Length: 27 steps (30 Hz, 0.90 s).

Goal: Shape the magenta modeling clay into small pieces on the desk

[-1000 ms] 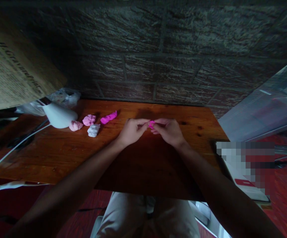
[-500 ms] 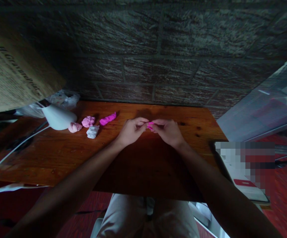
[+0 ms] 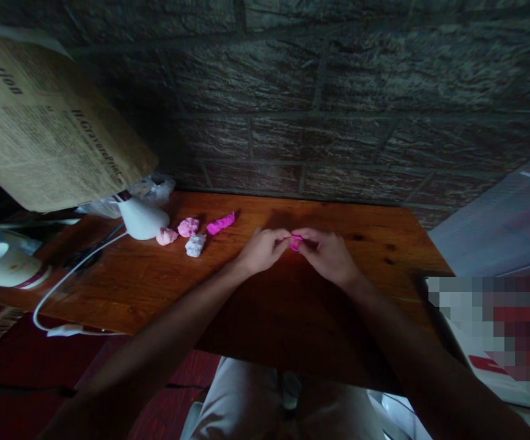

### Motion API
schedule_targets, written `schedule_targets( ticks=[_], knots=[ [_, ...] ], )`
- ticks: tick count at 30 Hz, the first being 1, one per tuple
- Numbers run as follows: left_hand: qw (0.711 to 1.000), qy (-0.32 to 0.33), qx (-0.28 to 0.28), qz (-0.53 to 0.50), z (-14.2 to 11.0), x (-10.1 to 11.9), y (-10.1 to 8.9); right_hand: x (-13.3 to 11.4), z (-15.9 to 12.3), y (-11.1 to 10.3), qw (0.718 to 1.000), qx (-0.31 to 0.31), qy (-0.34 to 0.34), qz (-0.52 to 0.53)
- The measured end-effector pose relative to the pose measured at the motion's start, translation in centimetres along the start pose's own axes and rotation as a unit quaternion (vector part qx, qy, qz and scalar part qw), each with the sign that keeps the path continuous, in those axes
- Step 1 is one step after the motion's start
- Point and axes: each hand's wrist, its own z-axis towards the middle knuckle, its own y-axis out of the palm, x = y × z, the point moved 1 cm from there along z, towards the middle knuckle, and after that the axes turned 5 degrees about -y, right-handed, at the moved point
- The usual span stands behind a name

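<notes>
Head view: two bare hands meet over one wooden table (image 3: 109,293), and between them sits one small bright pink piece (image 3: 296,242). The left hand (image 3: 265,250) pinches it from one side with thumb and fingertips; the right hand (image 3: 331,255) grips it from the other in the same way, partly covering it. The other fingers are bent inward, their tips mostly hidden. Whether the piece touches the wood, I cannot tell.

Four more soft lumps lie to the left of the hands: one long magenta roll (image 3: 221,223), nearest the left hand; two paler pink lumps, one (image 3: 188,227) farther back and one (image 3: 167,236) just beside the lamp base; and one white lump (image 3: 195,245) in front of them. One lamp, with a white base (image 3: 142,220) and one printed shade (image 3: 58,128), stands at the left, one white cord (image 3: 54,284) curving from it to the front edge. One cup-like container (image 3: 5,266) lies tipped near the left end.

The back edge runs along the brick wall (image 3: 283,134); the front edge passes just above the person's legs (image 3: 246,403). Bare wood stretches from the right hand to the slanting right edge, where a pale flat object with a red patch (image 3: 489,365) sits, partly pixelated.
</notes>
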Motion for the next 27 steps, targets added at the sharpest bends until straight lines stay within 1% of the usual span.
schedule_targets(
  ticks=[2, 3, 4, 6, 7, 8, 9, 10, 11, 13, 14, 16, 18, 20, 21, 23, 27],
  knots=[
    [1.0, 0.005, -0.016, 0.004, 0.2, -0.1, -0.7, -0.1, 0.0, 0.0, 1.0, -0.009, -0.004, 0.003],
    [1.0, 0.002, -0.023, 0.009, 0.3, -0.3, -1.3, -0.1, 0.0, 0.0, 1.0, -0.008, -0.002, 0.005],
    [0.999, -0.007, -0.019, 0.032, 0.4, -0.6, -2.1, 0.1, 0.0, -0.1, 1.0, -0.005, 0.003, 0.006],
    [0.99, -0.055, 0.058, 0.119, 0.5, -1.7, -4.2, 0.4, 0.0, -0.1, 1.0, 0.004, 0.016, 0.007],
    [0.975, -0.096, 0.101, 0.17, 0.5, -2.5, -5.4, 0.7, 0.1, -0.2, 1.0, 0.004, 0.025, 0.007],
    [0.955, -0.144, 0.132, 0.222, 0.5, -3.3, -6.4, 0.9, 0.1, -0.2, 0.999, -0.002, 0.037, 0.007],
    [0.934, -0.188, 0.142, 0.269, 0.4, -4.2, -7.2, 1.1, 0.1, -0.2, 0.999, -0.012, 0.05, 0.009],
    [0.915, -0.228, 0.138, 0.303, 0.3, -5.0, -7.8, 1.2, 0.1, -0.2, 0.998, -0.022, 0.064, 0.011],
    [0.902, -0.261, 0.122, 0.323, 0.2, -5.7, -8.1, 1.3, 0.1, -0.2, 0.996, -0.032, 0.077, 0.013],
    [0.896, -0.28, 0.083, 0.334, 0.1, -6.4, -8.2, 1.3, 0.2, -0.2, 0.995, -0.042, 0.093, 0.017],
    [0.9, -0.276, 0.069, 0.331, 0.1, -6.4, -8.0, 1.3, 0.2, -0.2, 0.994, -0.044, 0.095, 0.02],
    [0.924, -0.229, 0.049, 0.302, 0.2, -5.8, -7.4, 1.1, 0.2, -0.2, 0.994, -0.051, 0.098, 0.028],
    [0.962, -0.141, 0.027, 0.234, 0.5, -4.6, -6.4, 0.9, 0.3, -0.3, 0.991, -0.057, 0.109, 0.044],
    [0.988, -0.057, 0.008, 0.141, 0.6, -3.3, -5.3, 0.7, 0.3, -0.5, 0.989, -0.063, 0.125, 0.049],
    [0.995, -0.026, 0.005, 0.101, 0.7, -2.7, -4.8, 0.6, 0.4, -0.6, 0.988, -0.066, 0.131, 0.04],
    [0.998, 0.016, -0.003, 0.062, 0.6, -1.8, -3.8, 0.4, 0.4, -0.9, 0.988, -0.078, 0.135, 0.003],
    [0.998, 0.05, 0.006, 0.035, 0.4, -1.2, -2.7, 0.4, 0.4, -1.8, 0.986, -0.101, 0.126, -0.04]
  ],
)
